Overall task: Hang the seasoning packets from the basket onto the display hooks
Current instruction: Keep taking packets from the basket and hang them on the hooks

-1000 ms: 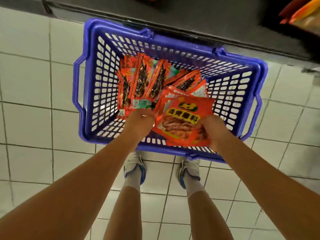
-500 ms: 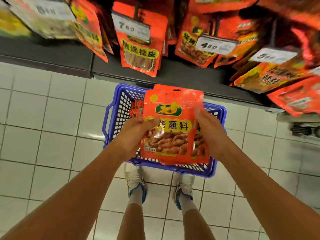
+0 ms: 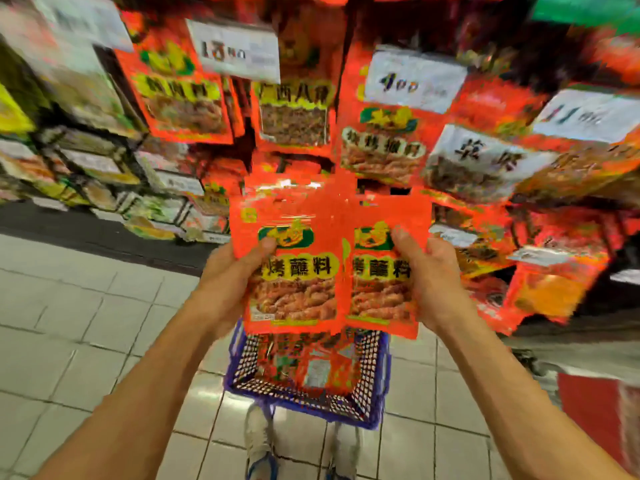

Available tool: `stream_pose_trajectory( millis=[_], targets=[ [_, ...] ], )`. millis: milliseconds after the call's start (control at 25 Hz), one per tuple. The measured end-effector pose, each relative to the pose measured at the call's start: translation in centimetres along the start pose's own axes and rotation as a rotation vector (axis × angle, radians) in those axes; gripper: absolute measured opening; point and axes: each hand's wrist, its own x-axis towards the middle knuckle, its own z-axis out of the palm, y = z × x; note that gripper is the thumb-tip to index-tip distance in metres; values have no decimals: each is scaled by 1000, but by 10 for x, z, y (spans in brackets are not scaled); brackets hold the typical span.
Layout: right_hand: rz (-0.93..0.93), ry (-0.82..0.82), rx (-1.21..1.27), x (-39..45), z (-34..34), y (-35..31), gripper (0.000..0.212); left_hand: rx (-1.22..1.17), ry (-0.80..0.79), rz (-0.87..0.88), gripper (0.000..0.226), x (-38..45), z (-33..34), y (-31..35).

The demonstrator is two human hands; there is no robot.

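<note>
A floor of pale square tiles (image 3: 86, 327) with dark grout lines runs beneath a dark shelf base (image 3: 104, 233) along the display's foot. Above it the shelving is crowded with hanging red and orange packets (image 3: 183, 95) and white price tags (image 3: 239, 50), all blurred, while yellow and green goods (image 3: 86, 181) fill the racks at left. A red mat (image 3: 592, 410) lies on the tiles at lower right

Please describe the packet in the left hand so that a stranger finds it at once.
Above the blue basket on the floor, two hands hold red packets side by side. The left hand grips the packet nearer the viewer; it overlaps its twin.
</note>
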Motion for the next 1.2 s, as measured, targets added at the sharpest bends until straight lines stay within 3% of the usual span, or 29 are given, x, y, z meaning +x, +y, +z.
stream_pose_trajectory(
  millis=[240,600,680,840,1000,1200],
  targets=[
    [-339,0,-75,-39,-15,-176,18,64,-59,255,19,-65,54,152],
    [-688,111,-40,-54,-21,-394,16,49,-126,601,9,-121,107,344],
    [-761,172,-62,-52,-20,-433,27,45,-140,650,16,-129,119,377],
    [-766,230,-38,-38,-16,-490,30,-5,-160,685,10,-131,139,425],
    [-738,304,-43,-19,-10,-527,50,-52,-132,715,13,-130,154,448],
    [-675,346,-41,-5,0,-542,34,41,-117,757,18,-129,158,465]
  ],
)
